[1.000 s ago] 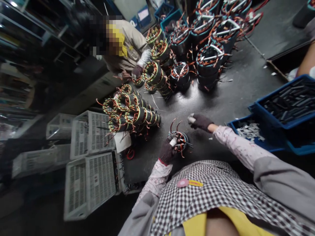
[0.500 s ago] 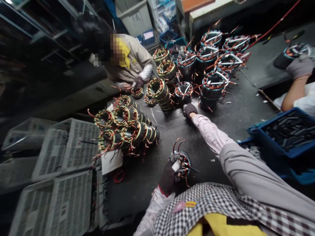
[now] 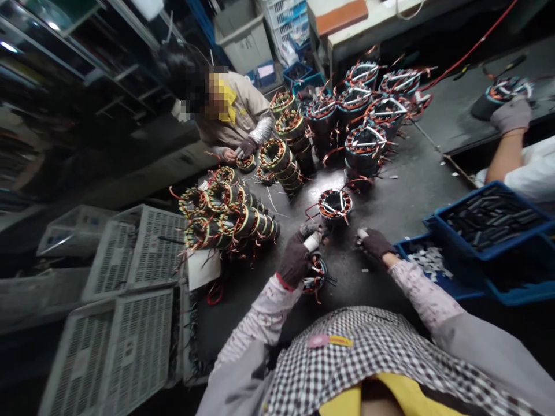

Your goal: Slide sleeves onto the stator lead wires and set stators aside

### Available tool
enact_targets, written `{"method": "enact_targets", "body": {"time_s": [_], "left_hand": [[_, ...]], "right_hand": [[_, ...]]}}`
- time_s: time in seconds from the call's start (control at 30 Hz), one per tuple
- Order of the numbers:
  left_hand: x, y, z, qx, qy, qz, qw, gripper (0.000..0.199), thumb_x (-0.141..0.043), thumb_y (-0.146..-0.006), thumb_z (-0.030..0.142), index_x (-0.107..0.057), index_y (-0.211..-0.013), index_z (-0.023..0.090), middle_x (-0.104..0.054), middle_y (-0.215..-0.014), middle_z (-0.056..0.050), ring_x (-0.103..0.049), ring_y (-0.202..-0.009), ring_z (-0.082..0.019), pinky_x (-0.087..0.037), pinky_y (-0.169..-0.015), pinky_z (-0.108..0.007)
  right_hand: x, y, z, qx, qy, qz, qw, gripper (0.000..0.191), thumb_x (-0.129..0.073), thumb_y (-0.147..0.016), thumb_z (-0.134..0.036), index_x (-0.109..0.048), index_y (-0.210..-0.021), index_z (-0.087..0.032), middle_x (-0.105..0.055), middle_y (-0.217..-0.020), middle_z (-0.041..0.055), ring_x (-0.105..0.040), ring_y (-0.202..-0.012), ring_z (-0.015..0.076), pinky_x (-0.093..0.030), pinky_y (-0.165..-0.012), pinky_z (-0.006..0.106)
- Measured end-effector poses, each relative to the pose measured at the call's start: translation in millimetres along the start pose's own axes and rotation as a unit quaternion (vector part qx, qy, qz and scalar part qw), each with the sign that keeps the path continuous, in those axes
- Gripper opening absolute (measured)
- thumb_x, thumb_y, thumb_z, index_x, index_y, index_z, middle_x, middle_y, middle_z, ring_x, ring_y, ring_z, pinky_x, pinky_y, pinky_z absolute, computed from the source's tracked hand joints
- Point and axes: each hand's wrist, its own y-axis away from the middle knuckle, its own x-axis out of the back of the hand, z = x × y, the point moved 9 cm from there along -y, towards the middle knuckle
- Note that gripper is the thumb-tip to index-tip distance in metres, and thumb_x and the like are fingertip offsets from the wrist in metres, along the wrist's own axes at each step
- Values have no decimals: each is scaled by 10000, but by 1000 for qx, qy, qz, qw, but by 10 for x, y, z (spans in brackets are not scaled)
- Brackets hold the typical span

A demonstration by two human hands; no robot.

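A motor stator (image 3: 335, 207) with orange windings and white strips stands upright on the dark table in front of my hands. My left hand (image 3: 300, 254), in a dark fingerless glove, reaches to its near left side, fingers stretched forward and a white-covered thumb apart from them. Whether they touch the stator I cannot tell. Below that hand lies a second stator (image 3: 315, 277) with black sleeves and loose leads, partly covered by it. My right hand (image 3: 375, 242), gloved likewise, is open just right of the first stator, apart from it and holding nothing visible.
Stacked green-edged stators (image 3: 229, 214) stand at left, beside grey crates (image 3: 147, 254). More stators (image 3: 366, 141) fill the back. Blue bins (image 3: 489, 219) with black sleeves and white pieces stand at right. One co-worker (image 3: 238, 110) handles a stator opposite; another co-worker's hand (image 3: 511, 115) is at right.
The stator beside my right hand has come toward me from the back group, and that hand has drawn back from it. My left hand has moved up and forward from the near stator.
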Motion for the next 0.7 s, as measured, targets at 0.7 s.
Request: {"method": "enact_targets", "body": {"time_s": [0.7], "left_hand": [[-415,-638,-116,69,59,-69,993,328,-922,-792,115,-742,-1063,160,-790,-1024,-70,-768,-872,-157,-649,-873,-290]], "right_hand": [[176,661,34,82,-332,172,924,426,-724,-881,-609,-753,-1096,-242,-788,-915,52,-711,-804,227,-621,-849,417]]}}
